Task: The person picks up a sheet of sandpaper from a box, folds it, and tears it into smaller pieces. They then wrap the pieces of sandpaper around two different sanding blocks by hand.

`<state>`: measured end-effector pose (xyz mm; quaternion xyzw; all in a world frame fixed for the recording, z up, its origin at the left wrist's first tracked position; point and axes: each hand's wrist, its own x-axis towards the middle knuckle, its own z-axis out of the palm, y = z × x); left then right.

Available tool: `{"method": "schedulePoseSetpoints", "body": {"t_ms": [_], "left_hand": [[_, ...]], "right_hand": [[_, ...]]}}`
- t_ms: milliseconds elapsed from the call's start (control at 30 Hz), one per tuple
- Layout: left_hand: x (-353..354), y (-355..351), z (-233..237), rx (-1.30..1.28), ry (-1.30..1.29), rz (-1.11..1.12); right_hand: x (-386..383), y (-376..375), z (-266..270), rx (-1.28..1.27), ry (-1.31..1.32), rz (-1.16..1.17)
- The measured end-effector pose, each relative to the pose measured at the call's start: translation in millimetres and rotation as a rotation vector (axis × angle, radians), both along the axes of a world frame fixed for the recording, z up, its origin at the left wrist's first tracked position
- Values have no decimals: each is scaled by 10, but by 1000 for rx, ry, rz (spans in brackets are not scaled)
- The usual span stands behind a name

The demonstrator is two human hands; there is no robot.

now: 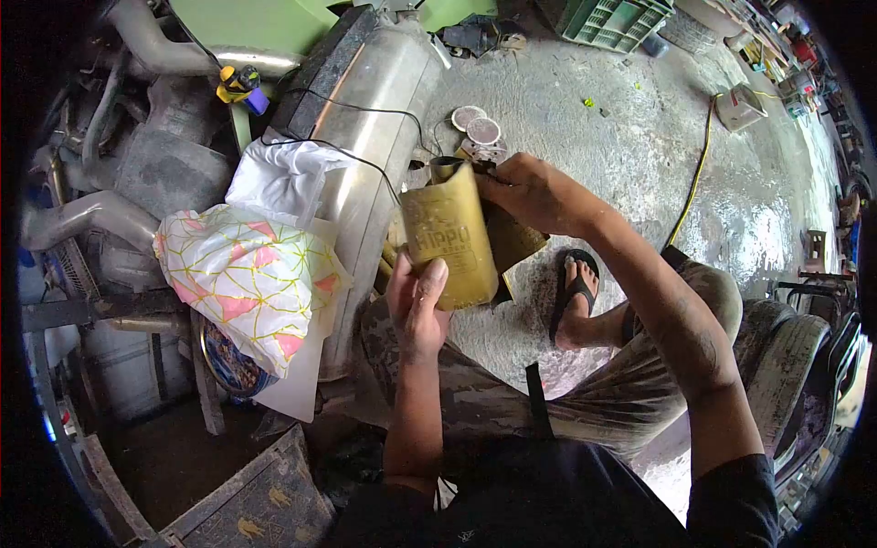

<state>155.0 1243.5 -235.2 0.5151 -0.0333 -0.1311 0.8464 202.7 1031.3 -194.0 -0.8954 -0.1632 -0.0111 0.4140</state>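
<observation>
Head view: seated low over a concrete floor [566,100], a person works a yellow-brown sheet of abrasive paper [448,233] printed HIPPO, held upright and clear of the knees. The left hand [416,306] is closed round the sheet's lower edge, thumb pressed flat on the printed face, fingers hidden behind it. The right hand [530,194] pinches the upper right edge, fingers curled over the top where the paper rolls back. Both grips are closed on the sheet, which touches nothing else. The step in hand looks like bending or folding the sheet. A clean crease would call for the left thumb to act as anchor while the right hand brings its edge squarely across. Just right of the grip and below it rests a foot in a black flip-flop [574,297]. Just left lie a patterned plastic bag [242,274] and a white bag [283,178] against a dusty metal panel [379,100]. Just beyond are round discs [475,128], farther off a yellow cable [696,169], and farthest a green crate [617,18]
</observation>
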Motion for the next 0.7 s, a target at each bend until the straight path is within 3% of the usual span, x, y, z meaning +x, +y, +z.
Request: {"method": "schedulePoseSetpoints", "body": {"t_ms": [167,233,300,367,467,533,700], "left_hand": [[132,89,6,62,-70,65],[143,84,19,92,-54,104],[188,152,-70,291,-135,125],[240,217,-82,293,-138,55],[248,228,-43,482,-210,-34],[210,162,33,803,-363,-16],[126,51,-18,809,-363,69]], "right_hand": [[28,-59,-23,-92,-26,84],[30,-88,65,-208,254,6],[1,-103,94,-265,172,74],[-41,-93,156,-320,92,138],[-54,-73,192,-302,300,15],[-36,-90,85,-284,230,41],[-37,-90,43,-310,227,-20]]}}
